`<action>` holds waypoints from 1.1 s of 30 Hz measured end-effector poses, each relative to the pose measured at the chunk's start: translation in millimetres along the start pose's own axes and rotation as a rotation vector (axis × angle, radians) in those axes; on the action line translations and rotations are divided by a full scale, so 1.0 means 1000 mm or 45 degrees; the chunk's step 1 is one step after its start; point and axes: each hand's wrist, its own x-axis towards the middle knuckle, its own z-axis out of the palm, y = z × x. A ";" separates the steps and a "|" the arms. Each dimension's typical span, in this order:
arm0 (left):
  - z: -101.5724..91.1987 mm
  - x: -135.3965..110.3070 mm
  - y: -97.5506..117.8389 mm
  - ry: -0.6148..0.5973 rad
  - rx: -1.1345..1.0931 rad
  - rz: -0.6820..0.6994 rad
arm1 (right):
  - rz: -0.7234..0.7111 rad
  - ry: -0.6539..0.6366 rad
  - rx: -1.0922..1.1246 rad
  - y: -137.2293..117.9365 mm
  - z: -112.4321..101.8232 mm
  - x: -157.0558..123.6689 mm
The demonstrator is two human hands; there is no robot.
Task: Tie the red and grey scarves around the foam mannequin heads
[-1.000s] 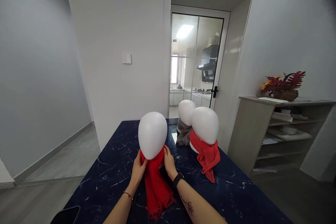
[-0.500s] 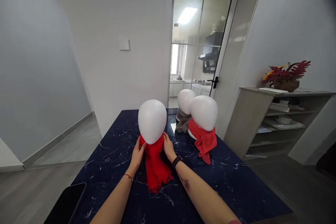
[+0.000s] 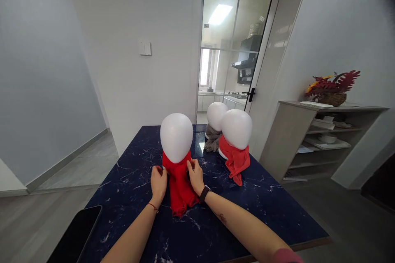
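Observation:
A smooth white mannequin head (image 3: 176, 137) stands upright in front of me, a red scarf (image 3: 180, 187) wrapped about its neck with the ends hanging forward onto the table. At the neck's left side my left hand (image 3: 159, 183) is closed with curled fingers, its tips close by the scarf's edge; what they hold is hidden. My right hand (image 3: 196, 175) pinches the right edge of the scarf between thumb and fingers. Behind to the right, a second white head (image 3: 237, 128) wears a coral-red scarf (image 3: 236, 158). Beyond it a third head (image 3: 217, 116) has a grey-brown scarf (image 3: 212, 139).
The heads stand on a dark blue marbled table (image 3: 129, 197). A black phone (image 3: 75, 232) lies at its near left edge. A shelf unit (image 3: 293, 144) with a flower basket (image 3: 333, 96) stands to the right. A glass door (image 3: 228, 49) is behind the table.
Both hands have come down a little from the upper part of the red scarf to lower on its sides. The left fingers are more curled. The view has shifted slightly.

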 end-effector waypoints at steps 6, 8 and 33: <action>0.004 -0.008 0.009 -0.190 0.102 -0.017 | 0.007 -0.109 -0.112 -0.002 0.003 0.000; 0.006 -0.007 0.010 -0.228 0.140 -0.025 | -0.006 -0.130 -0.078 0.000 0.003 0.001; -0.009 0.004 0.012 -0.232 0.450 -0.139 | 0.259 -0.063 0.344 0.017 -0.001 0.015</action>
